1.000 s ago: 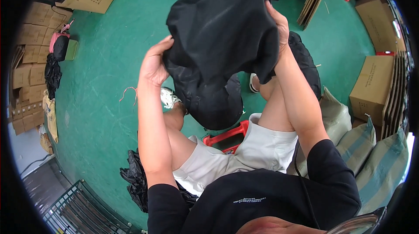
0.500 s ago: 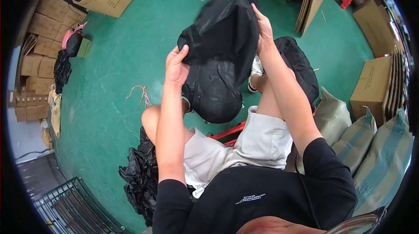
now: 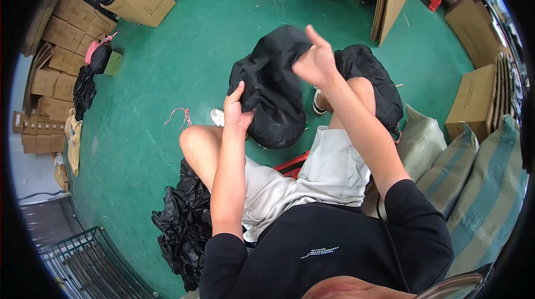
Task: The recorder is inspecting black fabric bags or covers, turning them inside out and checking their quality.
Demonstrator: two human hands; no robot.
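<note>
From the head camera, a crumpled black fabric garment (image 3: 273, 90) hangs above the seated person's knees, over the green painted floor (image 3: 184, 59); the left hand (image 3: 237, 112) presses its lower left edge with the fingers curled into the cloth, and the right hand (image 3: 316, 62) pinches the upper right edge, index finger raised, though how firmly it grips is hard to tell. A heap of black fabric (image 3: 186, 226) lies on the floor beside the left thigh; a second dark bundle (image 3: 370, 84) sits behind the right knee; striped woven sacks (image 3: 479, 187) stand to the right; brown cardboard boxes (image 3: 61, 37) are stacked far left.
</note>
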